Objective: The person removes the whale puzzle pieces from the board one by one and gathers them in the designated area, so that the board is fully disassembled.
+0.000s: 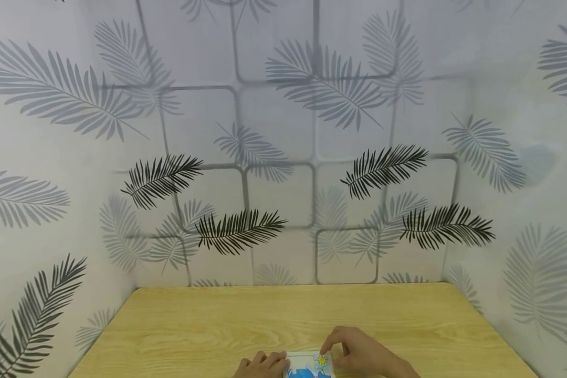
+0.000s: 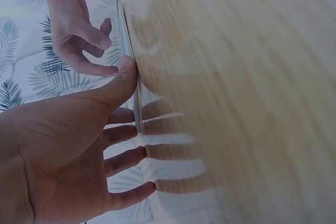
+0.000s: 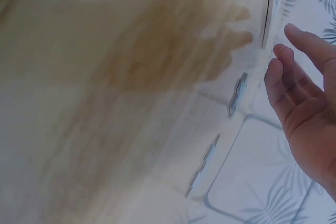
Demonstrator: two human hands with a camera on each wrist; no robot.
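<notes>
A small picture puzzle board (image 1: 301, 362) with a pale rim lies flat at the near side of the table, its lower part cut off in the head view. It shows blue shapes and a yellow sun-like figure (image 1: 322, 360) at its upper right. My left hand (image 1: 263, 364) rests at the board's left edge; the left wrist view shows the thumb (image 2: 126, 65) on the board and the straighter fingers along its edge and the table. My right hand (image 1: 359, 350) is at the upper right corner, index fingertip down by the sun figure, with nothing gripped visible.
In the right wrist view, two thin, flat pieces with notched edges, a nearer one (image 3: 202, 166) and another (image 3: 238, 95), lie on the wooden table (image 1: 208, 320) beside the board. Leaf-patterned walls (image 1: 283, 199) rise at the table's back and sides.
</notes>
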